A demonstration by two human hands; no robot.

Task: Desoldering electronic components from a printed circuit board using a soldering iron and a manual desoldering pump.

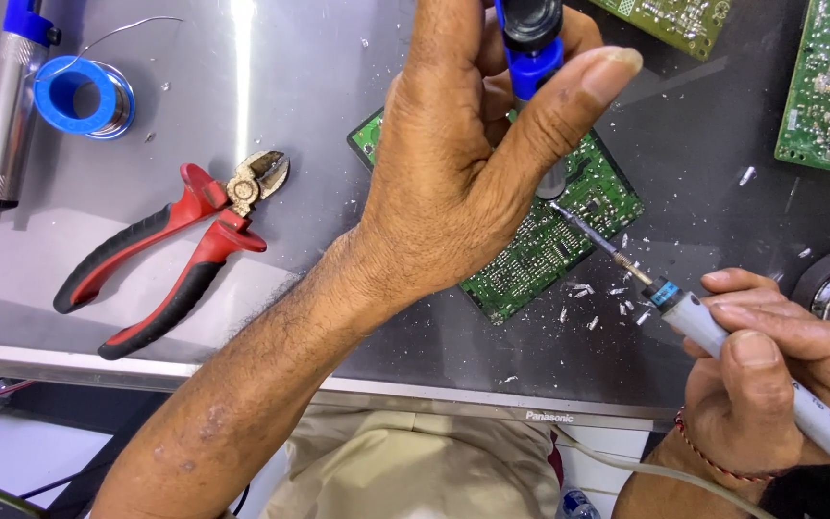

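Left hand [463,163] gripping blue-tipped desoldering pump [531,43], mostly hiding green circuit board [540,250]; right hand [770,375] gripping soldering iron [694,317], handle cut off.

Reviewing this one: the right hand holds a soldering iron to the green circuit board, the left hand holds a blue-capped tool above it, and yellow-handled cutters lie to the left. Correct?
Not quite. In the head view the cutters have red and black handles, not yellow. The rest stands: the right hand holds the soldering iron to the green circuit board, and the left hand holds the blue-capped tool above it.
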